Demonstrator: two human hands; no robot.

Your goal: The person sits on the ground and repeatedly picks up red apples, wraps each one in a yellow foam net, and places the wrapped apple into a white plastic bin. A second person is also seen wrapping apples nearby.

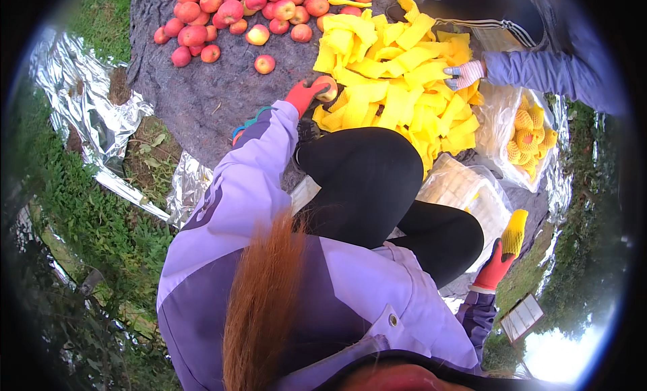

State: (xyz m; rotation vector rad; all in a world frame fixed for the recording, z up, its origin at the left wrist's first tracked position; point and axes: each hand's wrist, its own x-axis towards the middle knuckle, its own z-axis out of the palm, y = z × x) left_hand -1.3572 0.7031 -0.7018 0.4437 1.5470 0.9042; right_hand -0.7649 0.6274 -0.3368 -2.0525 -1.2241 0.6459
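Note:
My left hand, in a red glove, grips an apple at the left edge of a heap of yellow foam net sleeves. Off to the lower right, my right hand, also red-gloved, holds a yellow foam net sleeve by its lower end; whether anything is inside it I cannot tell. Many loose red apples lie on a grey blanket at the top left. One single apple sits apart, above my left hand.
A co-worker's gloved hand touches the heap from the right. A plastic-lined box holds sleeved fruit; another plastic-lined box stands beside my knees. Silver reflective film lies crumpled over grass on the left.

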